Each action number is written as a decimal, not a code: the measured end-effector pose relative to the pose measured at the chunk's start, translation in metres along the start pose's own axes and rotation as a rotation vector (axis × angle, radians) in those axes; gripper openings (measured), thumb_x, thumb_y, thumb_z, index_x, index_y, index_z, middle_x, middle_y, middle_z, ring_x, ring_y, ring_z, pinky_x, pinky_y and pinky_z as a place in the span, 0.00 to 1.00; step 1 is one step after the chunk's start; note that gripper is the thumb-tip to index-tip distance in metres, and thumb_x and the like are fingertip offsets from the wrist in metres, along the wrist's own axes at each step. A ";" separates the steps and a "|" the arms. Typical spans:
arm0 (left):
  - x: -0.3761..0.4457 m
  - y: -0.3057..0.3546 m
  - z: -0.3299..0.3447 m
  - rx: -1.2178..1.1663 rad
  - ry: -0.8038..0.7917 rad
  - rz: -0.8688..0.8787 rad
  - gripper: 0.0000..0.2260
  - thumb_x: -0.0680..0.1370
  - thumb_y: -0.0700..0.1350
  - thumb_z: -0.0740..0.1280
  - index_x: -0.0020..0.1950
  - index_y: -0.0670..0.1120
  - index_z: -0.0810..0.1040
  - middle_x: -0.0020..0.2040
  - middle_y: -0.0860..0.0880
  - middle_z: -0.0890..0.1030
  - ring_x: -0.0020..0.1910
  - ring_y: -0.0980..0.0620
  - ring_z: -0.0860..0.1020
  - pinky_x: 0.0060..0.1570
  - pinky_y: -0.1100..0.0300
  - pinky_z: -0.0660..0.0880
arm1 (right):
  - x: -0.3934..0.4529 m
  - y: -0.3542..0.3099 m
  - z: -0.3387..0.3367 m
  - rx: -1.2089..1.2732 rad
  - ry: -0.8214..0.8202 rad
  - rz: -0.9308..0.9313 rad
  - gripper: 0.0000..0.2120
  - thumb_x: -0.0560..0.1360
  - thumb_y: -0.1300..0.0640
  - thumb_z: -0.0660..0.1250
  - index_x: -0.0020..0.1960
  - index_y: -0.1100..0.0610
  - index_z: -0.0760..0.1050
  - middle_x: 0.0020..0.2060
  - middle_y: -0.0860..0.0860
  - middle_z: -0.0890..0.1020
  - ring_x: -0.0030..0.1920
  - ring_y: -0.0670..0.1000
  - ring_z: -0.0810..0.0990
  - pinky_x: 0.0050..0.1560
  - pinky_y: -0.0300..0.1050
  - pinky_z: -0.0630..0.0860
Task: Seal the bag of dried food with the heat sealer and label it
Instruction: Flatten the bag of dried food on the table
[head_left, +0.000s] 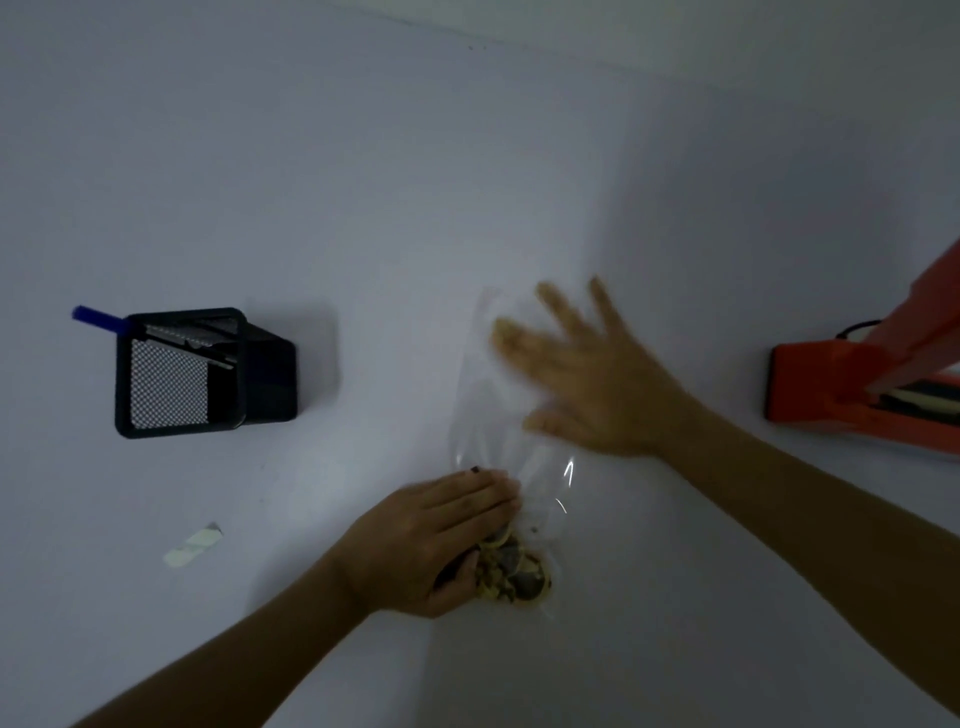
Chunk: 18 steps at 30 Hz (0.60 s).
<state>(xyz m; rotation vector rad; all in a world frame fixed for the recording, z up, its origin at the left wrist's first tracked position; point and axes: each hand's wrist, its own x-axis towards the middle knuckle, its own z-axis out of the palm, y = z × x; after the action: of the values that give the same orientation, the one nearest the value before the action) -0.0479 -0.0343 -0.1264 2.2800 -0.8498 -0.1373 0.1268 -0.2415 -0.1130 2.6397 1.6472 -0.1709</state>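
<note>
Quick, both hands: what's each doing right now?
Left hand: closed on the bag's filled end.
Right hand: open, fingers spread flat over the bag's empty top, blurred.

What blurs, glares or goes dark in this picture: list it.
Head view: dim overall, the white table greyish-blue; the right hand is smeared by motion blur over the clear bag; the left hand is sharper; small glare streaks on the bag's plastic; soft shadow right of the black mesh holder; the orange heat sealer is cut off by the frame edge.
</note>
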 end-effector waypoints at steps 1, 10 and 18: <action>0.000 0.000 0.001 0.012 0.000 0.002 0.20 0.76 0.43 0.57 0.64 0.37 0.77 0.66 0.41 0.76 0.69 0.47 0.72 0.67 0.52 0.71 | 0.002 -0.015 0.001 0.019 0.006 -0.103 0.35 0.78 0.34 0.42 0.77 0.53 0.56 0.75 0.49 0.62 0.76 0.61 0.53 0.71 0.70 0.46; -0.004 0.001 0.003 0.011 -0.003 0.034 0.19 0.75 0.44 0.60 0.63 0.38 0.78 0.66 0.42 0.76 0.68 0.47 0.73 0.65 0.52 0.72 | 0.038 0.025 0.002 -0.053 -0.107 -0.033 0.33 0.79 0.34 0.42 0.77 0.49 0.57 0.75 0.46 0.62 0.76 0.62 0.54 0.70 0.73 0.46; -0.002 0.001 0.002 -0.001 -0.008 0.023 0.20 0.76 0.44 0.57 0.63 0.38 0.78 0.66 0.43 0.76 0.68 0.47 0.73 0.64 0.52 0.73 | 0.040 0.053 -0.005 -0.078 -0.032 0.202 0.36 0.78 0.34 0.36 0.77 0.55 0.55 0.76 0.49 0.62 0.76 0.63 0.52 0.69 0.73 0.43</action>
<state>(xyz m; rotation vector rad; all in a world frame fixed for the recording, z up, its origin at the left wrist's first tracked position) -0.0510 -0.0346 -0.1281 2.2697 -0.8794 -0.1366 0.1920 -0.2285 -0.1138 2.7064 1.3387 -0.1401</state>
